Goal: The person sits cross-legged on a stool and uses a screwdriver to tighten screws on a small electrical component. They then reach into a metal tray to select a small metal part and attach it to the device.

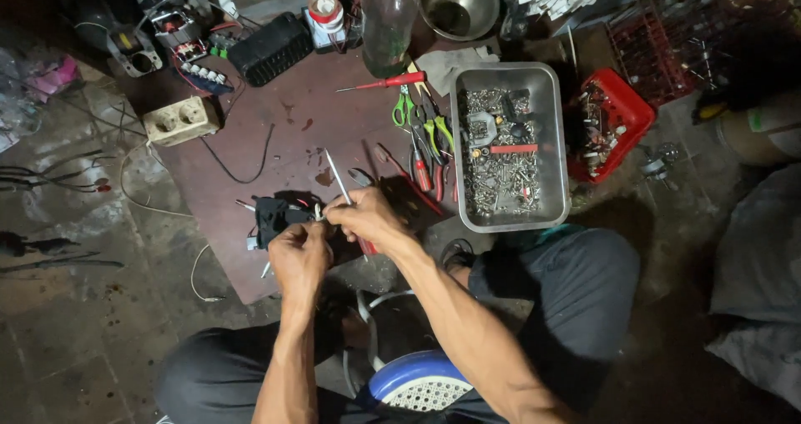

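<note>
My right hand point(367, 217) grips a thin silver-shafted tool point(339, 179) whose shaft points up and away; a red handle end shows below the hand. My left hand point(299, 255) is closed around a small part right against the right hand's fingertips; what it pinches is too small to tell. Just behind both hands lies a small black device point(274, 219) with wires, on the dark red board point(284, 132). My forearms reach in from the bottom of the view, over my knees.
A metal tray point(551, 140) of screws sits right of the hands, a red basket point(626, 115) of parts beyond it. Pliers, green-handled scissors point(405, 107) and a red screwdriver point(384, 82) lie on the board. A beige socket block point(180, 120), black box point(271, 48), bottle point(388, 23) and steel bowl point(459, 2) stand farther back.
</note>
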